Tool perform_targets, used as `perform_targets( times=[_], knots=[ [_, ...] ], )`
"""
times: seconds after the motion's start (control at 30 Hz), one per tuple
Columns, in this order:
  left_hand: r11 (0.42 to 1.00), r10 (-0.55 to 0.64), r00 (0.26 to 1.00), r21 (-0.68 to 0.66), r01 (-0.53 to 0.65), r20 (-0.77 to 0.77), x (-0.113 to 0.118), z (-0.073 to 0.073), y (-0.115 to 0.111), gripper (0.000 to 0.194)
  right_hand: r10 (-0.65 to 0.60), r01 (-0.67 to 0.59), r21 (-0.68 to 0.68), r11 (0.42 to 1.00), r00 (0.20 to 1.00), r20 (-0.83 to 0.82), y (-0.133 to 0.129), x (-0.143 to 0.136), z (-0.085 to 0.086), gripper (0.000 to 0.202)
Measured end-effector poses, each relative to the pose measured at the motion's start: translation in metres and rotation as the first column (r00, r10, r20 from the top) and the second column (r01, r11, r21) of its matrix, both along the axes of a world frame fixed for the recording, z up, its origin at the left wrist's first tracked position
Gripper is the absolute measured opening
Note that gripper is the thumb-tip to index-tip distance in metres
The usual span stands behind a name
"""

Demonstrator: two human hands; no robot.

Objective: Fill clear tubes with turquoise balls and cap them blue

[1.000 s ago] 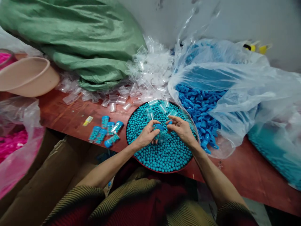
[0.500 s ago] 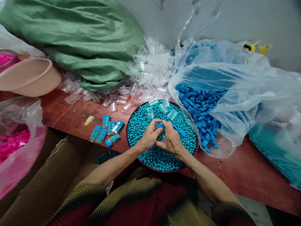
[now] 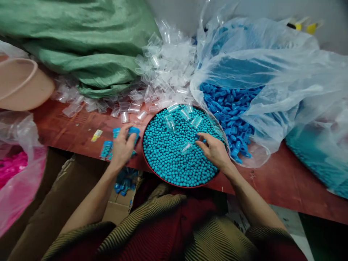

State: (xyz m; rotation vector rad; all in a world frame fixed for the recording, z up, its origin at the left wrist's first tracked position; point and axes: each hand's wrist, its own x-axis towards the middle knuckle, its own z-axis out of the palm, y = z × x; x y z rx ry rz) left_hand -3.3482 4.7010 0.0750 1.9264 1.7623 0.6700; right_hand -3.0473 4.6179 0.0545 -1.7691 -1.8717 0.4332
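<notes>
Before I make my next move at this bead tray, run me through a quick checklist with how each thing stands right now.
1. Beads plentiful in the round tray: ok, they cover it nearly to the rim.
2. Clear tubes close by: ok, several lie on the beads.
3. Blue plastic pieces accessible: ok, they spill from the open mouth of the plastic bag.
4. Left hand free: cannot tell; it is over the filled containers and hides some.
5. Right hand holding a piece: cannot tell; a bit of blue shows at its fingers, mostly hidden.
</notes>
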Motion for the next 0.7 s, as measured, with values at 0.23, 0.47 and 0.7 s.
perform_targets(
  times=[0.23, 0.47, 0.7],
  knots=[
    [0.98, 0.065, 0.913, 0.198, 0.018, -0.403, -0.002, -0.009, -0.005, 0.042, 0.222, -0.141, -0.223, 0.965, 0.891, 0.397, 0.0, -0.032, -0.011, 0.038],
    [0.93, -0.258, 0.886, 0.148, 0.336, -0.386, 0.076, -0.01, 0.016, 0.044, 0.351, -0.23, -0.335, 0.914, 0.863, 0.363, 0.034, -0.03, 0.006, 0.025],
    [0.894, -0.448, 0.889, -0.052, 0.445, -0.096, 0.102, -0.012, 0.073, 0.044, 0.071, -0.019, -0.344, 0.939, 0.988, 0.137, 0.078, -0.076, 0.021, 0.036]
  ],
)
